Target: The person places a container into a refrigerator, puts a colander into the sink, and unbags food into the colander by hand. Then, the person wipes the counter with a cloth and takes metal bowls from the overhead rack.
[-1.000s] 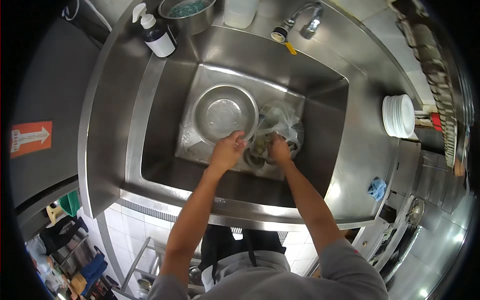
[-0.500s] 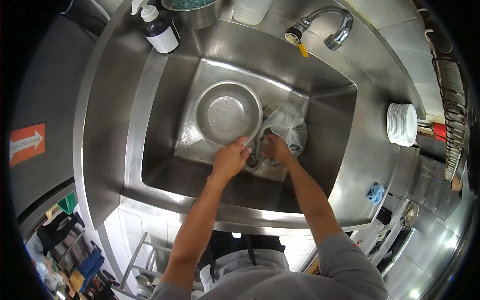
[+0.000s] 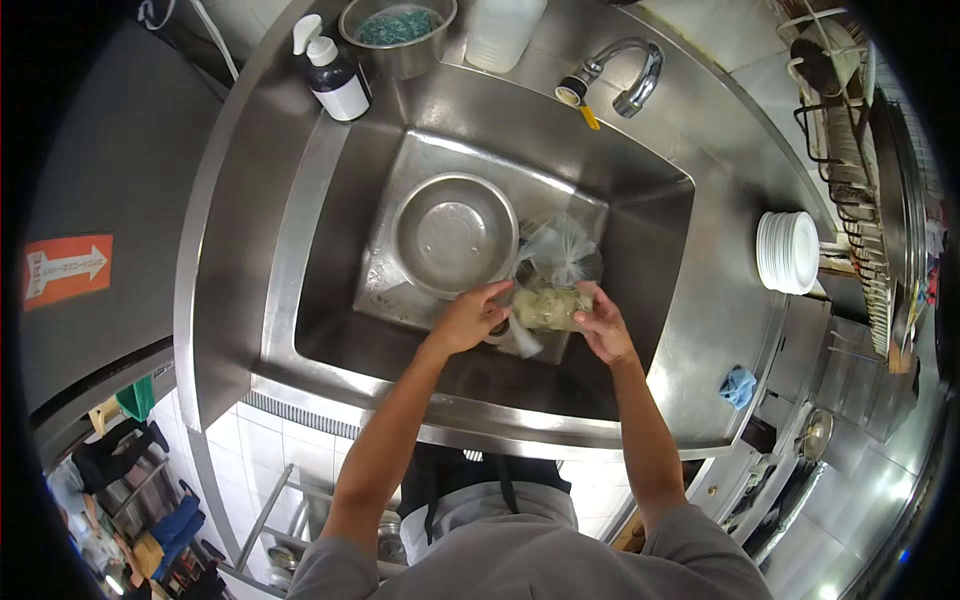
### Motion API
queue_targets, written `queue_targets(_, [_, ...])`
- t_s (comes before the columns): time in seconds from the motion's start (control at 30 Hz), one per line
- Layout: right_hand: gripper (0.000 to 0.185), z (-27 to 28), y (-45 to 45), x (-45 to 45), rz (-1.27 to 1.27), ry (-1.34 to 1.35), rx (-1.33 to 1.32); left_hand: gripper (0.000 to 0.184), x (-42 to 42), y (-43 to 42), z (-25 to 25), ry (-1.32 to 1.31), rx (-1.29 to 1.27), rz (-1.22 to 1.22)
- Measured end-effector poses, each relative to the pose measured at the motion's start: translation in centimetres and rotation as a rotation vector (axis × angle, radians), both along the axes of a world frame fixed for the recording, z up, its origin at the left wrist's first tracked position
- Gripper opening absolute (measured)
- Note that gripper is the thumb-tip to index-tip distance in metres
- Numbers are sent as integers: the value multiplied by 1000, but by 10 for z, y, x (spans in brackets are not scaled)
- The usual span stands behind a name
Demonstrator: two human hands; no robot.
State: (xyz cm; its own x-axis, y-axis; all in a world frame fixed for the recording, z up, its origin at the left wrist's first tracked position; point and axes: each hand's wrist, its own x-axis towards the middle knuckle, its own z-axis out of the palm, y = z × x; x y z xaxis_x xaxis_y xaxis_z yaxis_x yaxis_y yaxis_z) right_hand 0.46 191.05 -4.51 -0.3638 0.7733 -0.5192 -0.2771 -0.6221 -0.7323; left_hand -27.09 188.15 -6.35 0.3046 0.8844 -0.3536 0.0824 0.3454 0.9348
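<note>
Between my two hands, over the sink's lower right part, is a clear plastic bag of pale green pieces (image 3: pixel 548 309). My right hand (image 3: pixel 606 324) grips its right end with thumb and fingers. At the bag's left end is my left hand (image 3: pixel 469 318), its fingers bent near the thin plastic; whether it pinches the plastic is not clear. Just behind lies another clear plastic bag (image 3: pixel 566 250) on the sink floor. A round metal bowl (image 3: pixel 455 235) sits to its left. The drain is partly hidden by my left hand.
The deep steel sink (image 3: pixel 340 240) surrounds both hands. Behind it stand a pump bottle (image 3: pixel 338 85), a metal bowl with green scrubbers (image 3: pixel 395 28), a plastic container (image 3: pixel 502 35) and a faucet (image 3: pixel 640 75). Stacked white plates (image 3: pixel 788 252) and a blue cloth (image 3: pixel 738 387) are at right.
My right hand has lifted the bag of pale green pieces out from beside the other bag, toward me. My left hand has moved slightly right, to its left end. The view has shifted.
</note>
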Motion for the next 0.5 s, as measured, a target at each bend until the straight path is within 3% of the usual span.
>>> queue_targets(0.13, [56, -3, 21, -51, -9, 33, 103, 42, -30, -3, 29, -181, -118, 252])
queue_targets(0.23, [60, -16, 29, -96, -20, 136, 80, 45, -59, -3, 24, -13, -128, 353])
queue_targets(0.3, [61, -28, 35, -122, 8, 152, 106, 35, -76, 1, 9, 146, -88, 456])
queue_targets(0.37, [60, -45, 41, -146, -92, 234, -50, 26, -86, 6, -2, 257, -63, 480])
queue_targets(0.5, [58, -87, 52, -184, -47, 24, -216, 28, -95, 22, -20, 466, 65, 443])
